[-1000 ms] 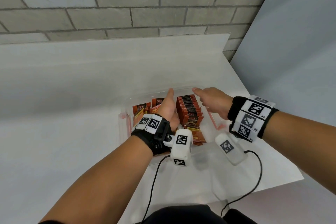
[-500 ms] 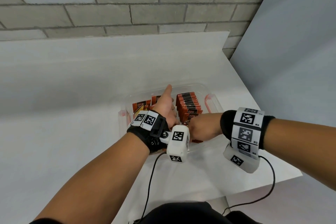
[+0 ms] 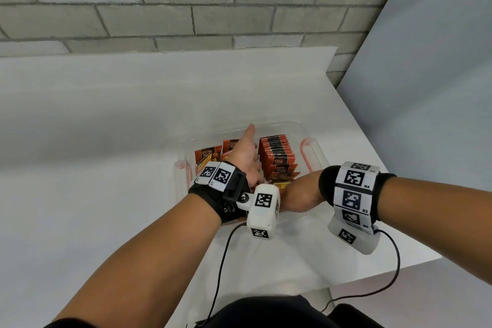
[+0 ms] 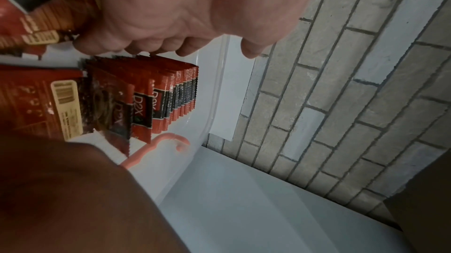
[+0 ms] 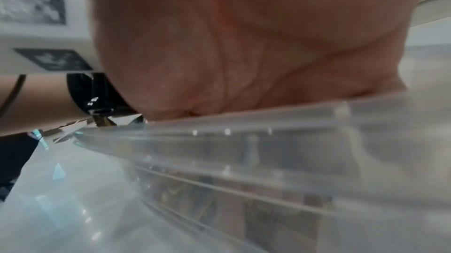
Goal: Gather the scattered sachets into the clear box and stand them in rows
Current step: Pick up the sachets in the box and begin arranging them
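Against the brick wall, your white bench [image 3: 111, 120] carries the clear box [image 3: 315, 153], where your left hand [image 3: 246, 157] lies flat, fingers straight, beside the standing row of red sachets [image 3: 277, 156], while your right hand [image 3: 298, 194] reaches in, its grip hidden.

A clear box [image 3: 311, 133] is sitting on a table [image 3: 106, 168] before a brick wall [image 3: 186, 2]. Sachets [image 3: 277, 152] are standing in a row inside, right of the left hand [image 3: 243, 157]; the right hand [image 3: 298, 194] is reaching in nearer.

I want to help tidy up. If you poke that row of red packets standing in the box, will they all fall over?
Probably some would. The row of sachets stands on thin edges and already leans a little, so a push could topple them like dominoes. They look flat, light and bendy, so they'd flop rather than break. The left hand beside them and the clear box wall might hold them up.
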`<state>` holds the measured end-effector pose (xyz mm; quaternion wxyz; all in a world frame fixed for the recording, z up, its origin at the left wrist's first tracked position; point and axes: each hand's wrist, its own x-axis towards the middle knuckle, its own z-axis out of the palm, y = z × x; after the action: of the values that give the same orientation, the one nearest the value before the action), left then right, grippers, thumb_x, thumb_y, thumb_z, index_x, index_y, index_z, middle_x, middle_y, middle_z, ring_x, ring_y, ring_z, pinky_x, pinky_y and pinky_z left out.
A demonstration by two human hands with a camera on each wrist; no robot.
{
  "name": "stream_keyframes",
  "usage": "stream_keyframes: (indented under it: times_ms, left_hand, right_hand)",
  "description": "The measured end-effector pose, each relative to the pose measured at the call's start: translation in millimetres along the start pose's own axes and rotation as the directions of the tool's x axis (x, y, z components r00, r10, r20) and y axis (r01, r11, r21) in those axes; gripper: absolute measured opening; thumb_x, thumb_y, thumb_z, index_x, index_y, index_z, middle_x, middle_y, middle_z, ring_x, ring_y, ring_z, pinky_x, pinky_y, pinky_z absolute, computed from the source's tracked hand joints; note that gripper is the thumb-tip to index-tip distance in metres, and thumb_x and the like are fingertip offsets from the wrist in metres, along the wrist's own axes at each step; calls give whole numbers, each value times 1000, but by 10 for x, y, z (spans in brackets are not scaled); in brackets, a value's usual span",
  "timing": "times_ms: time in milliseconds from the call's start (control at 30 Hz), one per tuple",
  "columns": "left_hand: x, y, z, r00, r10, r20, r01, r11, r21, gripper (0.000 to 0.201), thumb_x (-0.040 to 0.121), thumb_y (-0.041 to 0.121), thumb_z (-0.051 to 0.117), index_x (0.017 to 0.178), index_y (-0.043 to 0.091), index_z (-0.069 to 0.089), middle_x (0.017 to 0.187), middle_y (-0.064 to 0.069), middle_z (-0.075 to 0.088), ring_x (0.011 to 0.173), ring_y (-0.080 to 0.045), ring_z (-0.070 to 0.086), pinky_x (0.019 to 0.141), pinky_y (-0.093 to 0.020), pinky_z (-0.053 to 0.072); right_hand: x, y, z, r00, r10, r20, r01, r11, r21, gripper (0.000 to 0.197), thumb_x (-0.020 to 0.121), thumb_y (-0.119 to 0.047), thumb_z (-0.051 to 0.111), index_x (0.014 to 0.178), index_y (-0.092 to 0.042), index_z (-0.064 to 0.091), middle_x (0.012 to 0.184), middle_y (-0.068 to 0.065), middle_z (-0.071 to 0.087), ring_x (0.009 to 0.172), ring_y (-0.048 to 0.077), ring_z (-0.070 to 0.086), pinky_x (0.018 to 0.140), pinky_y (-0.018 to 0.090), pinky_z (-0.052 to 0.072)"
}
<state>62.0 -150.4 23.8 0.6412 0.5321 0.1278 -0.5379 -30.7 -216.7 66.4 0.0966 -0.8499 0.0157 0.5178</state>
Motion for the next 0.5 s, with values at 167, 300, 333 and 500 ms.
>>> stream_keyframes:
  times_ms: [167, 300, 333, 500]
  left_hand:
    - [87, 41, -158, 999, 29, 15, -29, 1000, -2, 79, 95, 60, 37, 153, 13, 15, 159, -19, 8, 147, -36, 7, 113, -62, 8]
    - [68, 27, -166, 1000, 10, 25, -10, 1000, -11, 77, 95, 58, 38, 153, 12, 16, 159, -21, 9, 146, -39, 8, 112, -63, 11]
    - [53, 19, -148, 1000, -4, 30, 4, 1000, -10, 77, 96, 58, 39, 152, 11, 16, 159, -22, 10, 146, -40, 10, 111, -64, 13]
    - [-9, -4, -69, 998, -44, 37, 44, 999, -1, 75, 96, 57, 41, 152, 11, 19, 158, -21, 13, 143, -42, 17, 108, -66, 19]
  right_hand:
    - [82, 209, 67, 982, 72, -177, -82, 995, -52, 32, 102, -26, 37, 101, -8, 63, 98, 8, 60, 86, 17, 46, 72, 22, 36]
    - [140, 218, 118, 970, 116, -213, -136, 987, -83, 33, 100, -26, 41, 115, -6, 62, 111, 12, 64, 85, 18, 46, 76, 28, 37]
    - [135, 190, 101, 978, 122, -172, -139, 986, -92, 35, 102, -26, 37, 116, -5, 62, 107, 10, 62, 87, 18, 46, 77, 26, 36]
    - [230, 211, 49, 964, 133, -230, -154, 985, -76, 32, 100, -24, 39, 72, -13, 52, 82, 4, 54, 83, 20, 49, 75, 27, 38]
